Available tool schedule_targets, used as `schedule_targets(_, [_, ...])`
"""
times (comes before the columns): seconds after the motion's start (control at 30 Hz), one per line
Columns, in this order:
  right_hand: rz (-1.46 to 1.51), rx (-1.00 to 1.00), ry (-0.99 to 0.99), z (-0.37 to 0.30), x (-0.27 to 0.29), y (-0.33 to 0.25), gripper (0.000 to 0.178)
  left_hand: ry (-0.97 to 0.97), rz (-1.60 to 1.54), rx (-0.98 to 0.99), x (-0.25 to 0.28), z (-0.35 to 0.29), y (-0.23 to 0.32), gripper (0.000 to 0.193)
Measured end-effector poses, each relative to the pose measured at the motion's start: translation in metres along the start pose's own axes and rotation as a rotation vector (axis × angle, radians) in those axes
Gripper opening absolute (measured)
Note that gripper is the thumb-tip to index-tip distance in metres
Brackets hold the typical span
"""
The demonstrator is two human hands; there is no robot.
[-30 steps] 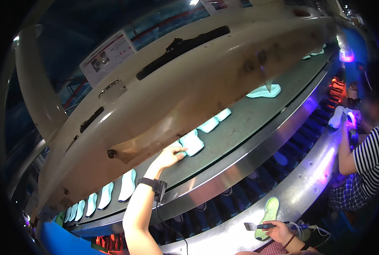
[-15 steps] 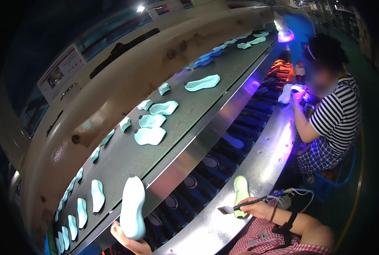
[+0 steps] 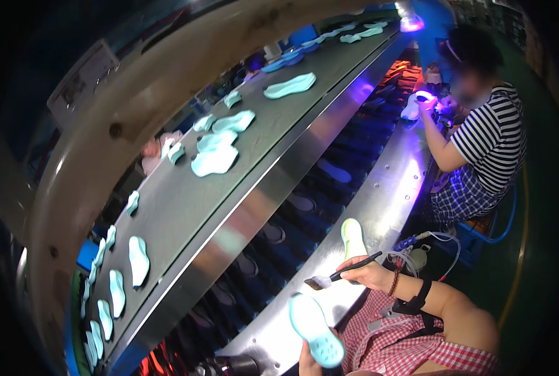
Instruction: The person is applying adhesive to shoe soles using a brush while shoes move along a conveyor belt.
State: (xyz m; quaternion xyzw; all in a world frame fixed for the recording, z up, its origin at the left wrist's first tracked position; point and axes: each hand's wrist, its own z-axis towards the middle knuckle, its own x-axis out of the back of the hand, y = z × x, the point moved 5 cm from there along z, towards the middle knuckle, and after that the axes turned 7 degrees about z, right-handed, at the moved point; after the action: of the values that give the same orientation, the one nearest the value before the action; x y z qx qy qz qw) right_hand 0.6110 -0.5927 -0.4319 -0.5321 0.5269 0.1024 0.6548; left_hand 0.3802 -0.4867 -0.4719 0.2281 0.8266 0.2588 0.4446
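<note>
Left hand grips light blue sole, long axis up-left; brush gripped in right hand, just above-right.

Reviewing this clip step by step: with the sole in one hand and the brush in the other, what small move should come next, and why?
Probably bring the brush in the right hand down to the light blue sole that the left hand holds up: the bristles hang just above it, not touching.

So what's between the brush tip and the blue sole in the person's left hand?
Nothing: only bare steel bench between brush and sole, seen from the head camera.
</note>
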Motion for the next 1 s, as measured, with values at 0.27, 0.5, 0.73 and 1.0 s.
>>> schedule_targets(0.27, [-0.289, -0.127, -0.135, -0.001, -0.034, 0.025, 0.024, -0.171, -0.426, -0.337, -0.052, 0.042, 0.039, 0.077])
schedule_targets(0.5, [-0.362, -0.210, -0.117, 0.017, -0.041, 0.041, 0.023, -0.217, -0.434, -0.236, -0.056, 0.041, 0.017, 0.084])
schedule_targets(0.73, [-0.999, 0.309, -0.410, 0.021, -0.093, 0.025, 0.022, 0.180, -0.302, -0.387, -0.048, 0.061, 0.016, 0.074])
schedule_targets(1.0, [-1.223, -0.178, -0.766, -0.024, -0.080, 0.008, 0.022, 0.083, -0.246, -0.461, -0.023, 0.043, 0.048, 0.073])
